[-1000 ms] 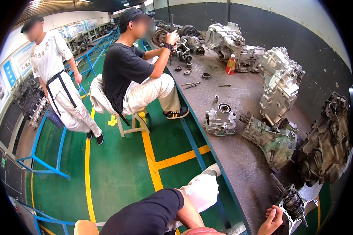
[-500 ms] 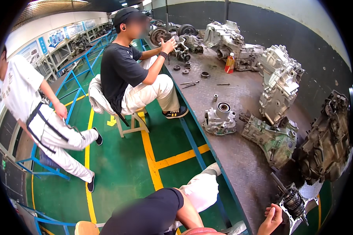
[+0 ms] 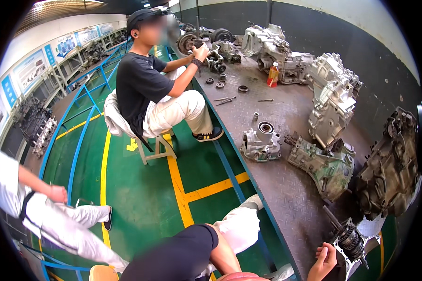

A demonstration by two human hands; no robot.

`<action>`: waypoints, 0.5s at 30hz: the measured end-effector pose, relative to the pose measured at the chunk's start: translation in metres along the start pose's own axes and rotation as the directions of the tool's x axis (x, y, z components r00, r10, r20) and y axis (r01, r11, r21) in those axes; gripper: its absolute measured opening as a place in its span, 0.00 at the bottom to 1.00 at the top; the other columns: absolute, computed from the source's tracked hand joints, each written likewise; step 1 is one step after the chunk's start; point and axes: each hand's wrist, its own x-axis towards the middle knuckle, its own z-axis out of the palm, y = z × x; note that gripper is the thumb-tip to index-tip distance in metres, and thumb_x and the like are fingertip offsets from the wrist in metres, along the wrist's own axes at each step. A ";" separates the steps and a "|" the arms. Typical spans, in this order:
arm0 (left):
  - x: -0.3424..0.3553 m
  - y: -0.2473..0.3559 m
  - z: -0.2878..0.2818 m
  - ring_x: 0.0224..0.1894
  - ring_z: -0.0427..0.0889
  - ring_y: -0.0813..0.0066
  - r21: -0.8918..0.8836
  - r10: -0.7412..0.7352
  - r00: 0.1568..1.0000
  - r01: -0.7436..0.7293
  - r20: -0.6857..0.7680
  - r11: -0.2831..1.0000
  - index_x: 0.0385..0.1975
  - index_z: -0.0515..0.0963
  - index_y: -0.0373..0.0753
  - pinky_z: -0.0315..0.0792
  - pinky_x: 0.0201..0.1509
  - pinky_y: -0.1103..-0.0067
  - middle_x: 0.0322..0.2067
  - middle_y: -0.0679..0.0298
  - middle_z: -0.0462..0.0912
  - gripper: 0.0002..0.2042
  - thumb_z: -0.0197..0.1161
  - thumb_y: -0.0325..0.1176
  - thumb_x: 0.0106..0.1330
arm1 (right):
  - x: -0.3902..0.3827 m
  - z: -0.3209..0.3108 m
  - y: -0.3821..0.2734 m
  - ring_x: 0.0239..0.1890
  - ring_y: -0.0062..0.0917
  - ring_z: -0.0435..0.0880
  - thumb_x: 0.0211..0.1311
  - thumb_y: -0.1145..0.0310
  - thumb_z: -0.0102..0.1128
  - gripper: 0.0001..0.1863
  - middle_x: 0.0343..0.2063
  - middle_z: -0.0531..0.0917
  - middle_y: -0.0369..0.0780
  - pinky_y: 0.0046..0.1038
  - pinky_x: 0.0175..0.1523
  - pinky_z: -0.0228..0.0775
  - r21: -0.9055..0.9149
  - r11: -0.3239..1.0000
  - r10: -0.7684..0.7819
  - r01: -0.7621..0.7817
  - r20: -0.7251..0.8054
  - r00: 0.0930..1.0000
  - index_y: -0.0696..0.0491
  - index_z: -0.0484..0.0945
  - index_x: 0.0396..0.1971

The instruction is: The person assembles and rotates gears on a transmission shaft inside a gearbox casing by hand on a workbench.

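Note:
My right hand [image 3: 321, 264] is at the lower right, by the near end of the metal bench [image 3: 297, 210]. Its fingers are loosely bent and a little apart, with nothing seen in them. Just right of it, not visibly touched, lies an opened gearbox case with a geared shaft [image 3: 351, 241]; a long bare shaft end sticks up toward the far left. From my black sleeve [image 3: 173, 255], my left forearm [image 3: 225, 253] runs down to the lower edge. A reddish rounded shape lies there, and I cannot make out the left hand.
A dark gearbox [image 3: 389, 168], a greenish housing [image 3: 330, 166], a silver housing [image 3: 262, 143] and a tall silver gearbox [image 3: 335, 98] stand on the bench. Farther off are bolts [image 3: 226, 100] and a drink bottle [image 3: 272, 76]. A person [image 3: 145, 89] sits left of the bench; another [image 3: 47, 206] is far left.
The person in white at the left has come nearer, down toward the lower left corner. The seated person's head has turned slightly and sits a little farther left. My right hand has hardly moved.

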 end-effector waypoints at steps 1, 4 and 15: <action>0.001 0.000 -0.001 0.37 0.79 0.72 0.003 0.003 1.000 -0.003 0.002 1.000 0.50 0.76 0.36 0.71 0.45 0.74 0.43 0.59 0.82 0.15 0.55 0.39 0.73 | 0.000 0.000 -0.001 0.32 0.24 0.84 0.74 0.70 0.57 0.12 0.32 0.88 0.42 0.24 0.39 0.77 -0.001 1.000 0.001 -0.001 0.000 1.000 0.62 0.84 0.46; 0.000 0.001 -0.003 0.36 0.79 0.73 0.018 0.009 1.000 -0.009 0.012 1.000 0.49 0.76 0.36 0.71 0.44 0.75 0.41 0.60 0.82 0.14 0.55 0.39 0.73 | 0.001 0.001 -0.003 0.33 0.24 0.85 0.74 0.70 0.57 0.12 0.32 0.88 0.42 0.24 0.39 0.77 -0.016 1.000 -0.017 0.017 0.003 1.000 0.62 0.84 0.46; 0.005 0.001 -0.009 0.32 0.77 0.77 0.073 0.022 0.999 -0.026 0.044 0.997 0.46 0.76 0.37 0.70 0.39 0.78 0.37 0.63 0.81 0.12 0.55 0.38 0.73 | -0.001 0.000 -0.005 0.32 0.24 0.84 0.74 0.72 0.56 0.11 0.32 0.88 0.42 0.24 0.39 0.77 -0.049 0.999 -0.020 0.020 0.006 1.000 0.62 0.84 0.45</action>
